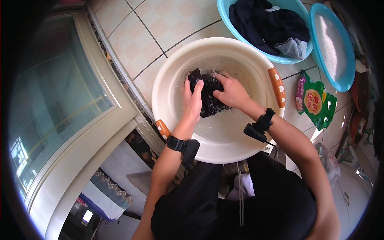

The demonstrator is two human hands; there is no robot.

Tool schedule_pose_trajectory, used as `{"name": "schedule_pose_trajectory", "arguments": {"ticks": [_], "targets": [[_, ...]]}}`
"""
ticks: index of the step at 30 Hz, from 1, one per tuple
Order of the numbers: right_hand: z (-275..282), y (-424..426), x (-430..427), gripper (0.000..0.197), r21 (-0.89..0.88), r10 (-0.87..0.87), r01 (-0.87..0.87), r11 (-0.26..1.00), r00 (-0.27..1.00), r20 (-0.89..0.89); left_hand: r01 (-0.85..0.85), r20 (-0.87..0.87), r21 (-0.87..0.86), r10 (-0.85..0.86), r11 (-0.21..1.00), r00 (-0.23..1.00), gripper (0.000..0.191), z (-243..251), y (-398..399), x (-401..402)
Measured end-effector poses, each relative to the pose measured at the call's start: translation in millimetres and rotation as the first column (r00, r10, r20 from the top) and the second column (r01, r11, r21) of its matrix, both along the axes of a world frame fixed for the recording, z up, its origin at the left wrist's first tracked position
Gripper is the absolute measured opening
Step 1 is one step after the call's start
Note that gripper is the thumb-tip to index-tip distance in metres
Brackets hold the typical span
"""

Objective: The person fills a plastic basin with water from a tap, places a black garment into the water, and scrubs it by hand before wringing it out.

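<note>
A cream plastic basin [168,75] with orange heart-patterned grips stands in front of my knees, holding cloudy water [216,132]. In it a bunched, soaked black cloth [210,96] is held between both hands, partly under the surface. My left hand [192,97] grips the cloth's left edge, thumb on top and fingers behind it. From the right, my right hand [231,90] pinches the cloth's upper right part; some of its fingertips are hidden by water and fabric. Each wrist wears a black strapped device.
Upper right, a blue basin [225,18] holds dark and light clothes [270,27]. Beside it another blue basin [349,63] contains whitish, sudsy-looking contents. A green printed bag [319,102] lies on the tiled floor [141,39]. A glazed door [120,87] stands at left.
</note>
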State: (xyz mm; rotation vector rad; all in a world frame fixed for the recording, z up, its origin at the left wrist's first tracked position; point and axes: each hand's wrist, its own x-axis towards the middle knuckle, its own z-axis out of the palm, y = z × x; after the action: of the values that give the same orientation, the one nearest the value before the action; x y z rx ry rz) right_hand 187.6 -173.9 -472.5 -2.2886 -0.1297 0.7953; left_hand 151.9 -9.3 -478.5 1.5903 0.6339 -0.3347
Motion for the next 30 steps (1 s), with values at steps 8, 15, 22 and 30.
{"name": "schedule_pose_trajectory", "arguments": {"ticks": [8,15,22,30], "targets": [[67.4,24.3,-23.4,0.039,0.32,-0.182,0.11,0.941,0.962,0.205,-0.326,-0.148,-0.415,0.29,0.849,0.945,0.061,25.9,1.6,-10.2],[60.3,16.2,-19.6,0.034,0.221,-0.106,0.035,0.975,0.941,0.322,-0.199,0.038,-0.255,0.216,0.946,0.976,0.04,42.7,0.8,-28.2],[31.2,-15.9,4.5,0.039,-0.013,-0.152,0.164,0.986,0.937,0.313,0.13,0.028,-0.149,-0.127,0.98,0.992,0.056,43.0,21.6,-30.4],[4.2,0.6,-18.3,0.063,-0.245,0.068,-0.031,0.969,0.987,0.145,0.404,-0.138,0.539,-0.395,0.739,0.908,0.094,7.3,-3.2,-27.6]]}}
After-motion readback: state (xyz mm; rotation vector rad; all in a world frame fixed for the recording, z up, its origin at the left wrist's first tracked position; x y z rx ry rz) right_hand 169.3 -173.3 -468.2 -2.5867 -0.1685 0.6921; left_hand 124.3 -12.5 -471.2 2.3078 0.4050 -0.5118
